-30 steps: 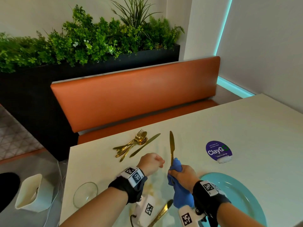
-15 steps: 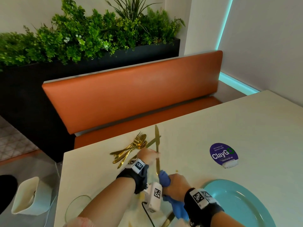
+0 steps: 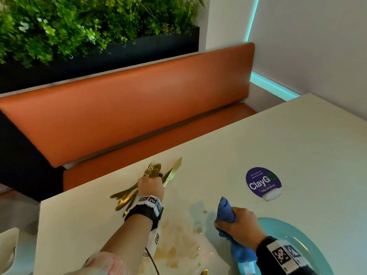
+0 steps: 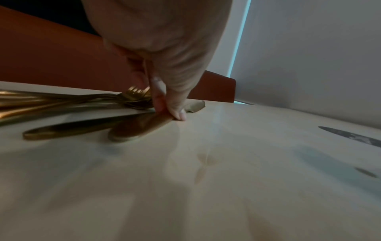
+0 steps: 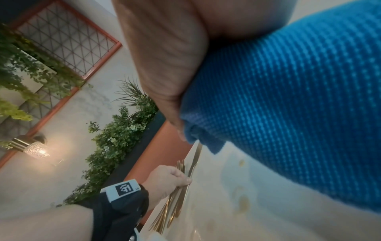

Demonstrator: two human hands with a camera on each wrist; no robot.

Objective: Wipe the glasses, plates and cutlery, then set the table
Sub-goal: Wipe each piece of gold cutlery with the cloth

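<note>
A gold knife [image 3: 173, 171] lies low on the white table [image 3: 258, 145] beside a pile of gold forks and spoons [image 3: 127, 195] near the far left edge. My left hand [image 3: 151, 187] is over that pile. In the left wrist view its thumb and a finger [image 4: 163, 104] pinch the knife [image 4: 140, 126] at the handle, right on the tabletop. My right hand [image 3: 238, 221] is nearer me and grips a bunched blue cloth [image 3: 225, 209], apart from the knife. A teal plate [image 3: 309, 253] sits under my right wrist at the bottom right.
Yellowish stains [image 3: 172, 253] mark the table between my arms. A purple ClayGo sticker [image 3: 262, 181] is stuck right of centre. An orange bench [image 3: 127, 108] runs behind the table, backed by a black planter [image 3: 139, 46]. Another gold tip [image 3: 204, 272] shows at the bottom edge.
My left hand carried the knife away from the cloth, left and forward, and lowered it flat beside the cutlery pile. My right hand kept the cloth and stayed near the plate.
</note>
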